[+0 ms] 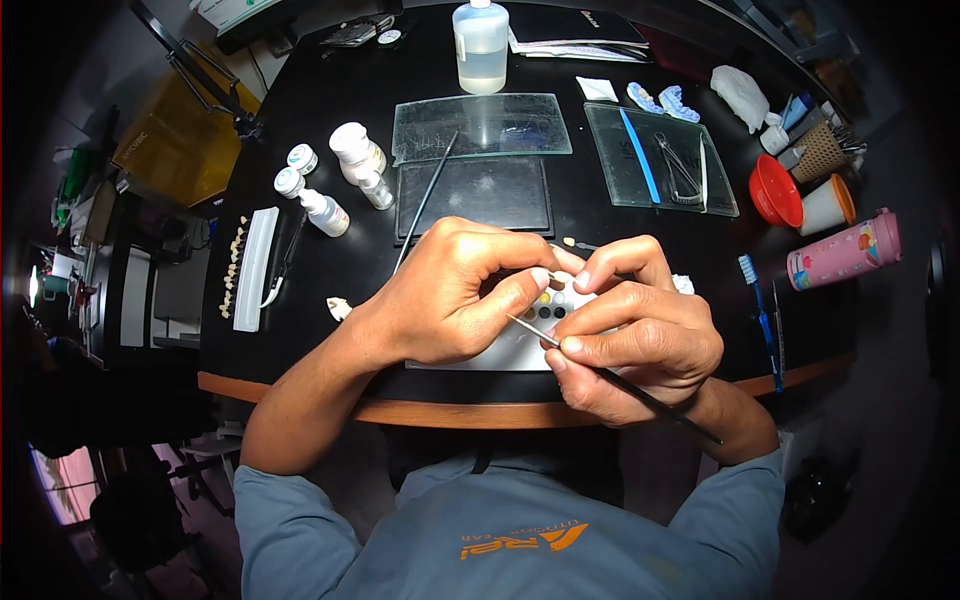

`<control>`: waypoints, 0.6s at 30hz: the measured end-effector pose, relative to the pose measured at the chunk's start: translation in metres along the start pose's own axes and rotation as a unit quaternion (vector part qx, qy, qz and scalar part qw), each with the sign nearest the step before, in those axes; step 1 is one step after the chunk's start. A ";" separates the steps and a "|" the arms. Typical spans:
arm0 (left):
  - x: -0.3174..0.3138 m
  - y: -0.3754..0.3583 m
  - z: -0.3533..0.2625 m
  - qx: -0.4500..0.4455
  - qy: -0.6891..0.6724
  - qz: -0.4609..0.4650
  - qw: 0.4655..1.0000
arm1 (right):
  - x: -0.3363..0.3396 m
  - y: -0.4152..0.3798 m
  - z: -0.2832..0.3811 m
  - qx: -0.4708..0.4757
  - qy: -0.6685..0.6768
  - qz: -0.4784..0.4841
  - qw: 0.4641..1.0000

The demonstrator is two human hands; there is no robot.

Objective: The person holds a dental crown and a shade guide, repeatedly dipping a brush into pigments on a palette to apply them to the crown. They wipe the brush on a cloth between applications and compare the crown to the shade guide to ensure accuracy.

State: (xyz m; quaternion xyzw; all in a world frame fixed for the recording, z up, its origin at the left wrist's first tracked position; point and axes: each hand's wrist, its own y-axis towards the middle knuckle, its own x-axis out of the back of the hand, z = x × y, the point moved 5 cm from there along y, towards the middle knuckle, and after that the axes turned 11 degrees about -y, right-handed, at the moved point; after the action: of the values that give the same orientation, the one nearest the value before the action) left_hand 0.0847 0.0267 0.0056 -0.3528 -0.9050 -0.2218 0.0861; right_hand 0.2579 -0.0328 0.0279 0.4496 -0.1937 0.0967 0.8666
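Observation:
My left hand (440, 295) is closed in a pinch, thumb and forefinger together on a small whitish, tooth-like piece (561, 279). Wrapped in the fingers of my right hand (645, 335) is a thin dark paintbrush (650, 398), its fine tip pointing up and left towards my left thumb. The right fingertips also come close to the little piece. Below both hands lies a white palette (480, 352) with small wells of yellow, grey and dark colour, partly hidden by the fingers. A shade tab (572, 242) lies just beyond the hands.
Glass slabs (480, 112) lie ahead, with a long thin brush (430, 195) leaning across. White jars (355, 150) and a dropper bottle (325, 213) stand left, near a tooth shade strip (256, 270). To the right are a red bowl (775, 192), pink bottle (845, 252) and toothbrush (762, 310).

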 end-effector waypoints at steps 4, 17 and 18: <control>0.001 0.000 -0.001 0.023 0.009 0.014 1.000 | 0.002 0.003 0.000 0.006 0.007 0.000 1.000; 0.001 0.000 -0.006 -0.029 -0.010 0.049 0.998 | 0.015 -0.003 -0.009 -0.002 0.058 -0.064 0.996; 0.001 0.000 -0.006 -0.031 -0.013 0.049 0.998 | 0.015 -0.004 -0.010 -0.001 0.053 -0.061 0.997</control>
State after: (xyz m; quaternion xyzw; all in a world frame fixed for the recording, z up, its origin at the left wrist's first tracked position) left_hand 0.0836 0.0244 0.0112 -0.4025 -0.8800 -0.2411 0.0743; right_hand 0.2752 -0.0273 0.0264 0.4538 -0.1196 0.0670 0.8805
